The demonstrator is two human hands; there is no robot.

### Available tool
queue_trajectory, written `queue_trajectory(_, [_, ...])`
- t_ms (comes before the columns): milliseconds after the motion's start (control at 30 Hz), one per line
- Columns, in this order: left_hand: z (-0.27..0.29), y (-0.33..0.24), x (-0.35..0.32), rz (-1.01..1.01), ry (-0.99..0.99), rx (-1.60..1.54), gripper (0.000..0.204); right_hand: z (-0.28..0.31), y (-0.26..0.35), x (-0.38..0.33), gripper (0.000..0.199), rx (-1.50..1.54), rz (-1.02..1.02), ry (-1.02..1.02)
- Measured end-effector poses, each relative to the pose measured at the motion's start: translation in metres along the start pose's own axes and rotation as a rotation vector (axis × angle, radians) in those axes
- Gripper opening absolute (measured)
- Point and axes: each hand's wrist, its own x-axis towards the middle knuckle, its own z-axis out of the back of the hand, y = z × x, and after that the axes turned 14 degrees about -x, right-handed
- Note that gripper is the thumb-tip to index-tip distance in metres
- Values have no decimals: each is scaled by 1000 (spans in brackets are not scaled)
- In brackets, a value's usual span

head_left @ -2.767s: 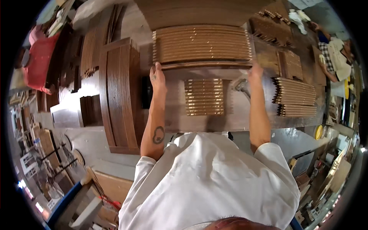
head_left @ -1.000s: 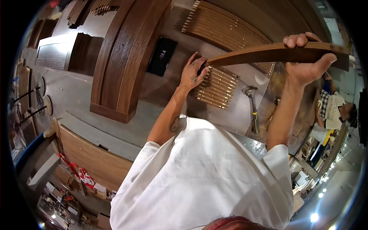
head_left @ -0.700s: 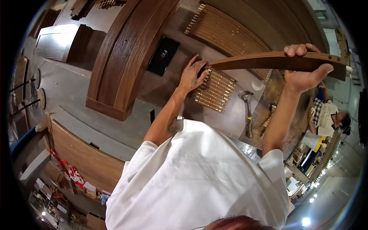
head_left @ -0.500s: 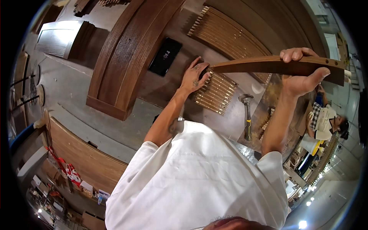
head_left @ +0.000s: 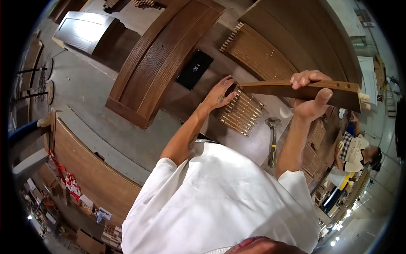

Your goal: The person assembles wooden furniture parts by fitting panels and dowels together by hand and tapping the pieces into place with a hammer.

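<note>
A long brown wooden board (head_left: 270, 86) is held on edge across the front of me, with two round holes near its right end. My right hand (head_left: 313, 95) grips it near that end, fingers over the top edge and thumb on the near side. My left hand (head_left: 219, 95) is curled round its left end, which the fingers partly hide. Under and beside the left hand lies a row of narrow wooden slats (head_left: 243, 114) with pale, shiny ends. A light dowel-like piece (head_left: 364, 101) shows at the board's right end.
A hammer (head_left: 272, 142) with a black and yellow handle lies right of the slats. A dark phone-like slab (head_left: 194, 70) rests by a large brown panel (head_left: 156, 63). More slats (head_left: 262, 51) lie beyond the board. A co-worker (head_left: 357, 154) is at the far right.
The board's right end and my right hand have shifted left, nearer to me. My left hand stays at the other end. The whole view has also shifted slightly.
</note>
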Motion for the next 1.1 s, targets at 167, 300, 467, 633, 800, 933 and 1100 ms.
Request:
queue_trajectory(167, [5, -6, -37, -18, -91, 89, 42, 9, 5, 4, 58, -73, -62, 87])
queue_trajectory(300, [19, 7, -67, 88, -86, 162, 51, 16, 43, 40, 61, -49, 56, 134])
queue_trajectory(467, [13, 10, -62, 47, -112, 165, 50, 13, 31, 52, 56, -115, 84, 13])
queue_trajectory(633, [11, 6, -63, 40, -120, 159, 46, 7, -44, 20, 21, 44, -83, -37])
queue_trajectory(800, [14, 0, -57, 168, -125, 165, 41, 8, -8, 41, 23, -22, -1, 2])
queue_trajectory(933, [14, 0, -55, 125, -133, 185, 43, 15, 17, 50, 23, 42, 132, 51])
queue_trajectory(1100, [13, -5, -61, 221, -100, 126, 43, -8, -60, 5, 7, 40, -43, 22])
